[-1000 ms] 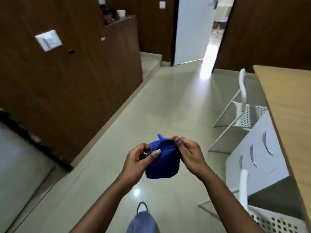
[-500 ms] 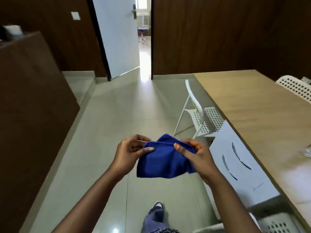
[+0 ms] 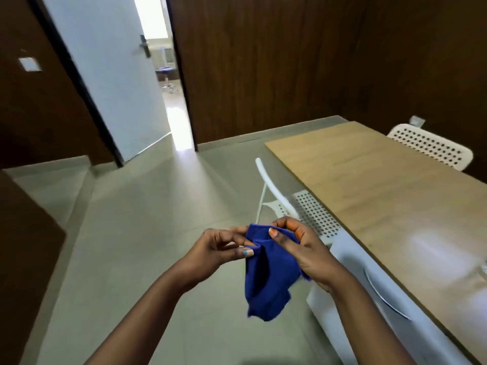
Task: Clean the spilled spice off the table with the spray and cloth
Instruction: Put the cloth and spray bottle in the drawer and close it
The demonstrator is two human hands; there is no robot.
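Cloth (image 3: 266, 275): pinched by left hand (image 3: 218, 248) and right hand (image 3: 303, 248), beside table (image 3: 382, 185). Spray, spice: unseen. Wiping apparently unstarted.

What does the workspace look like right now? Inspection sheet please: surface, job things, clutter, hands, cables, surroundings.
Surface: wooden table at right, with a glare patch near its close end; no spilled spice can be made out.
Job's things: blue cloth held over the floor, off the table; spray not seen.
Clutter: a clear object cut off at the frame's right edge, kind unclear.
Grippers: left hand pinches the cloth's top edge; right hand grips it at the top right.
Cables: nothing seen.
Surroundings: two white perforated chairs, white drawer unit under the table, open white door, dark wood walls, tiled floor.
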